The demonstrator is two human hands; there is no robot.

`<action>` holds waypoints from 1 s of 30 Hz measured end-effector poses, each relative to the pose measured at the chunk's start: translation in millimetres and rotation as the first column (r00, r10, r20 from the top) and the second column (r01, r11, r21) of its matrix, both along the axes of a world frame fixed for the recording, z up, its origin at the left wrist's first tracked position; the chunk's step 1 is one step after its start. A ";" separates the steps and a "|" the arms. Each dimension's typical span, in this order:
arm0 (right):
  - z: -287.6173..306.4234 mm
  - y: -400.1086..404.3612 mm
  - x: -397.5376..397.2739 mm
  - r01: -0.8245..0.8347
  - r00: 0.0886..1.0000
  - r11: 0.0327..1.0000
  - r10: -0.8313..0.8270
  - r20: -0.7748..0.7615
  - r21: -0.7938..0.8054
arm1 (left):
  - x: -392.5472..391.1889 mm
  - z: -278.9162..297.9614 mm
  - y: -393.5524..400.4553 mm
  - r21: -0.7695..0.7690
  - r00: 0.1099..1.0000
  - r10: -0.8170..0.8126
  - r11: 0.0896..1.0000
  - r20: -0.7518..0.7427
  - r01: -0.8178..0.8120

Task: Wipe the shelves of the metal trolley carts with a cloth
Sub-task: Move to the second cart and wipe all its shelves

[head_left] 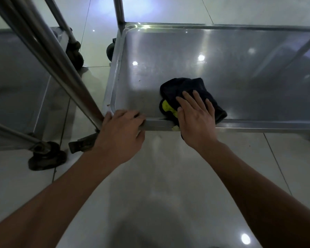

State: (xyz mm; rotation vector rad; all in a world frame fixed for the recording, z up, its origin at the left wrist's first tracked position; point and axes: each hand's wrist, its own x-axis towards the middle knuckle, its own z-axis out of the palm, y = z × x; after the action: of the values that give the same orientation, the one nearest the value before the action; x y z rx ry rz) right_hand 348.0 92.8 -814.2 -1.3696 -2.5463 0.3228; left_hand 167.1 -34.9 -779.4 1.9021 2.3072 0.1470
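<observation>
I see right hand [195, 115] flat on dark cloth [188, 93], fingers straight and slightly spread, pressing it onto bottom shelf [222, 65] of steel trolley, frame centre, at near rim. Yellow-green patch of cloth shows beside thumb. Left hand [122, 129] grips near-left corner of same shelf, fingers curled over rim, beside slanted upright post [61, 68]. 2nd trolley [16, 83] at left of frame; its caster [47, 156] on tiled floor [168, 185].
</observation>
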 end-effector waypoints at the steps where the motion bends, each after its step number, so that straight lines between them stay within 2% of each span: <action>1: -0.8 -1.6 -6.0 -0.010 1.000 1.000 0.010 -0.001 -0.007 | -2.5 -1.3 -0.7 0.003 1.000 -0.004 1.000 0.017 0.004; 8: -1.9 -14.9 -55.6 -0.124 0.989 0.990 0.118 -0.086 -0.073 | -8.6 -6.5 -3.6 -0.044 0.998 -0.064 0.997 -0.021 0.063; 13: -2.1 -2.3 -101.6 -0.266 0.958 0.941 0.234 -0.165 -0.211 | -8.5 -12.7 -9.6 -0.049 0.999 -0.035 0.998 -0.008 0.034; 17: -4.6 10.1 -111.2 -0.338 0.939 0.917 0.311 -0.148 -0.215 | -10.3 -13.1 -6.7 -0.060 0.999 -0.043 0.997 -0.011 0.042; 22: -8.1 7.9 -103.7 -0.328 0.943 0.932 0.312 -0.116 -0.155 | -4.0 -6.2 -1.0 -0.034 1.000 -0.007 0.999 -0.004 0.007; 26: -9.8 7.5 -90.6 -0.257 0.963 0.958 0.243 -0.112 -0.129 | -0.8 -3.1 4.0 0.033 0.999 0.042 0.999 0.018 -0.043; 30: -10.8 12.8 -70.1 -0.192 0.979 0.975 0.182 -0.088 -0.115 | -0.4 -2.8 9.0 0.023 0.994 0.094 0.995 0.052 -0.095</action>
State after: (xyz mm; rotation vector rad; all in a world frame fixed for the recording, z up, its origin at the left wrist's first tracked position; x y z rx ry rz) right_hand 277.9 105.6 -825.0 -1.1332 -2.6341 0.5645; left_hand 166.7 -26.0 -782.2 1.7794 2.3733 0.2344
